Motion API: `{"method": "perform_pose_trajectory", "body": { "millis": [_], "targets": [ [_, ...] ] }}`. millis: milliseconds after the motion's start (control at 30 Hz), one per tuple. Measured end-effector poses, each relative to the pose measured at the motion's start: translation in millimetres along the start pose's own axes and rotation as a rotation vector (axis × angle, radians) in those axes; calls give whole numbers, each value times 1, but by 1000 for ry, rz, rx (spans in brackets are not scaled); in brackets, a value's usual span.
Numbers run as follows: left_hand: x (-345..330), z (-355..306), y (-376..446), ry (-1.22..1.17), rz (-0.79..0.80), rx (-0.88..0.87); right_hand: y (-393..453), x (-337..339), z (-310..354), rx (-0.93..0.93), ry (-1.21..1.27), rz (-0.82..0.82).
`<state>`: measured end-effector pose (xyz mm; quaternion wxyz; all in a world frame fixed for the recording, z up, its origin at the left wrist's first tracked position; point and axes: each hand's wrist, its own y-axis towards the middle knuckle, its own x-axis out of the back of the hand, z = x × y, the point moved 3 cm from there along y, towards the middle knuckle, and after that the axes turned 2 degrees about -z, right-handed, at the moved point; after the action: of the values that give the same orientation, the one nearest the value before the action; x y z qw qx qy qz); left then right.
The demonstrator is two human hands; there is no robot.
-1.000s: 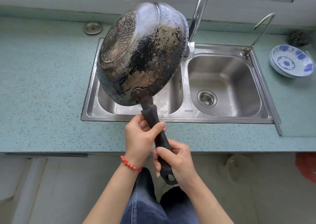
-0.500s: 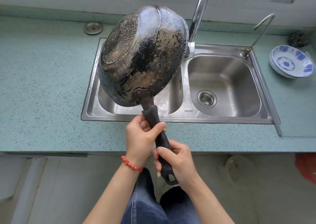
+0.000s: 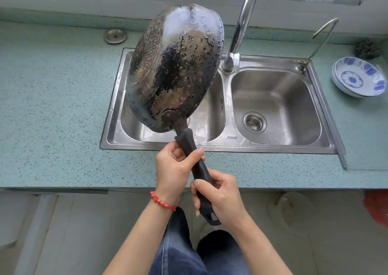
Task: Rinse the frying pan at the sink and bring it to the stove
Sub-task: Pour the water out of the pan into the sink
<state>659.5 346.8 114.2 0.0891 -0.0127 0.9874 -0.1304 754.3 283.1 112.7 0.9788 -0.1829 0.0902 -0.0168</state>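
Observation:
The frying pan is tipped up on edge over the left basin of the steel double sink, its blackened, flaking underside facing me and its inside hidden. Its black handle runs down towards me. My left hand, with a red bead bracelet at the wrist, grips the upper part of the handle. My right hand grips the lower part near the hanging loop. The tall chrome tap rises just right of the pan; no water runs from it. No stove is in view.
A green speckled counter surrounds the sink. Stacked blue-and-white bowls sit at the right, a dark scrubber behind them. A thin second tap stands at the sink's right corner. A round metal cap lies back left.
The pan has sunk slightly and tilted a little further upright over the left basin. Both hands keep the same grip on the handle.

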Motion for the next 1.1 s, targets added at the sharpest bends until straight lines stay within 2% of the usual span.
{"method": "perform_pose_trajectory", "body": {
  "millis": [400,600,800,1100],
  "targets": [
    [5,0,8,37,68,33,0,-2,12,63,-160,-99],
    [4,-2,7,121,-16,46,-1,2,9,97,-326,-142],
    [-12,8,10,73,-112,188,-1,13,6,164,-547,-204],
    [-6,16,9,-155,10,231,1,10,5,102,-410,-260]
  ]
}}
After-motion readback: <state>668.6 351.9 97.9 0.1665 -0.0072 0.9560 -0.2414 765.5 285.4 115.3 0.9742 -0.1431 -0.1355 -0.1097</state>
